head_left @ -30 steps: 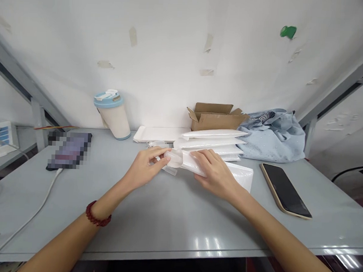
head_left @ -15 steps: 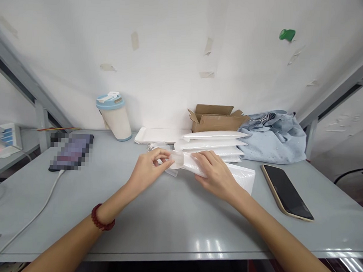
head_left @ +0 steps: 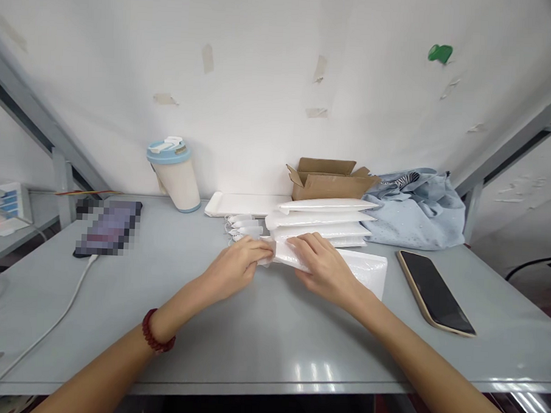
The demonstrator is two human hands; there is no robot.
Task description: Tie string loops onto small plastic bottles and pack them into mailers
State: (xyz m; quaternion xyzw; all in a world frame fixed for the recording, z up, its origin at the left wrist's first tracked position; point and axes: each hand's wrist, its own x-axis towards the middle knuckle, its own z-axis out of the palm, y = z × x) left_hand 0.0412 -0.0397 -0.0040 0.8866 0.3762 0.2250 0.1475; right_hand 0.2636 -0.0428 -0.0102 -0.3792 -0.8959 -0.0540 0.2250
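Note:
A white bubble mailer is held between my hands above the middle of the desk, its narrow end pointing left. My left hand is closed on that left end, fingers pressed over the see-through flap. Gripping the mailer's body from above is my right hand, thumb underneath. Just behind the mailer lies a stack of similar white mailers. Small clear plastic pieces with white strings lie behind my left hand. What may be inside the mailer is hidden.
Along the wall stand a cream tumbler with a blue lid, a flat white box, an open cardboard box and light-blue cloth. A phone lies right; a blurred device with a white cable lies left.
My left hand has moved right and closed over the mailer's left end, where it pinched the flap before. More of the small plastic pieces now shows. My right hand keeps its hold.

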